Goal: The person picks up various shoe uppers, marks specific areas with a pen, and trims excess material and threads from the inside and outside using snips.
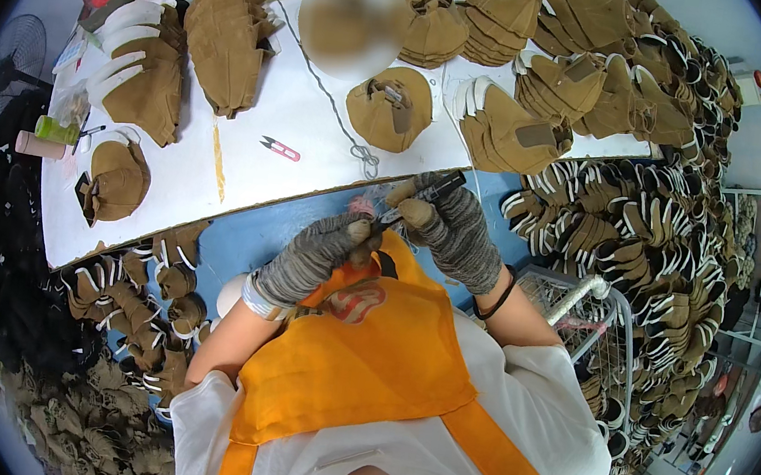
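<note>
- Currently, the left hand (318, 254) pinches a small pink piece (362, 206) just off the worktop's (220, 174) near edge.
- The right hand (447, 226) grips a dark tool (422, 195) against it.
- Keep both hands steady, close together.

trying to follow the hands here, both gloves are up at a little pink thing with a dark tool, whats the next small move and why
Probably close the dark tool on the pink piece. The right hand holds the tool with its tip angled down at the piece, which the left hand pinches just below the white table edge. Tip and piece look nearly touching; whether they meet is too small to tell.
</note>
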A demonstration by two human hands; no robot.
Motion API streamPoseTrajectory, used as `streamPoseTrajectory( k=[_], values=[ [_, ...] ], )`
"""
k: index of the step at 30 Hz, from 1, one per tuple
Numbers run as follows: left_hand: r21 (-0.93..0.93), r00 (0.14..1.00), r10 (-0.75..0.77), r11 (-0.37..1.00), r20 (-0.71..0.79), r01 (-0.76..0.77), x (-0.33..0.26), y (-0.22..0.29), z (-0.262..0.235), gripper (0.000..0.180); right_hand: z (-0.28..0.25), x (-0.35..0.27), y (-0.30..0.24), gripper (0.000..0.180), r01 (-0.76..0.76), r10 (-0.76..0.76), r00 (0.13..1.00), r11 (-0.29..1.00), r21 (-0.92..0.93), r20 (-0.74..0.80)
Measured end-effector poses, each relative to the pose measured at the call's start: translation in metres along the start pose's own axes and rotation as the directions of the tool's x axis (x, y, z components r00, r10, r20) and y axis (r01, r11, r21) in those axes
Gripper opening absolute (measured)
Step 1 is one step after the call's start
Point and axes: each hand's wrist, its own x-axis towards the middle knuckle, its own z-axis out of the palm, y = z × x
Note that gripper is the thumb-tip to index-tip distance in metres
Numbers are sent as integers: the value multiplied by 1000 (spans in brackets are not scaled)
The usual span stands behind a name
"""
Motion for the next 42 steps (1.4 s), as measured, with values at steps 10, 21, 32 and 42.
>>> streamPoseTrajectory(
  k=[10,21,32,42],
  values=[
    [594,839,444,782,-316,-190,3,4,-48,19,48,57,39,26,45,-45,999,999,-11,22],
    [982,624,771,188,-126,-33,33,81,-113,29,62,165,47,28,-202,199,979,977,62,44],
    [-308,740,547,679,-392,-666,-14,163,-119,78,59,151,92,28,314,368,610,701,-640,702],
    [-530,866,468,696,-177,-484,-46,182,-217,68,168,143,128,38,218,313,870,451,-865,382]
  ],
)
